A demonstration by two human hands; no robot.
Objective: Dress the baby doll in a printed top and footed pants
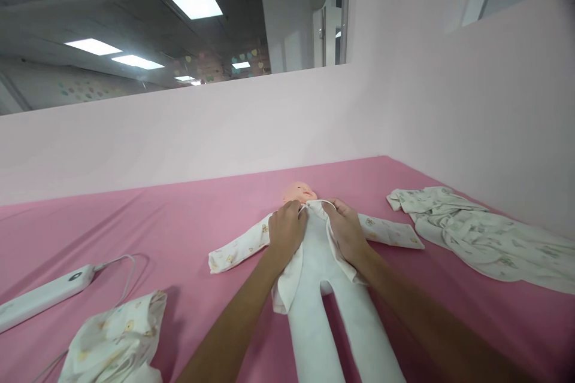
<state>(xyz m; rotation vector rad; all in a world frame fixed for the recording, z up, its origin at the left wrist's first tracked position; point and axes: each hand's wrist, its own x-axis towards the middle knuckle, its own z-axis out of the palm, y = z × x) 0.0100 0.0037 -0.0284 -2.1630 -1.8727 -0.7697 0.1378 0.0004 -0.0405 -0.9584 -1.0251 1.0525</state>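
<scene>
A baby doll [317, 263] with a white cloth body lies on its back on the pink sheet, its head [299, 191] pointing away from me. It wears a white printed baby shirt [390, 231], both sleeves stretched out sideways and the front hanging apart over the chest. Near the neck, my left hand [287, 227] is closed on the shirt's left front edge. Opposite it, my right hand [345, 226] pinches the other edge of the collar. The doll's chest and legs show bare between the two panels.
Crumpled leaf-print cloth [485, 233] lies along the right wall. At the lower left are a folded printed garment [121, 341] and a long white device [49, 296] with a cable. A pale wall [202, 131] with a window above borders the pink surface [179, 239].
</scene>
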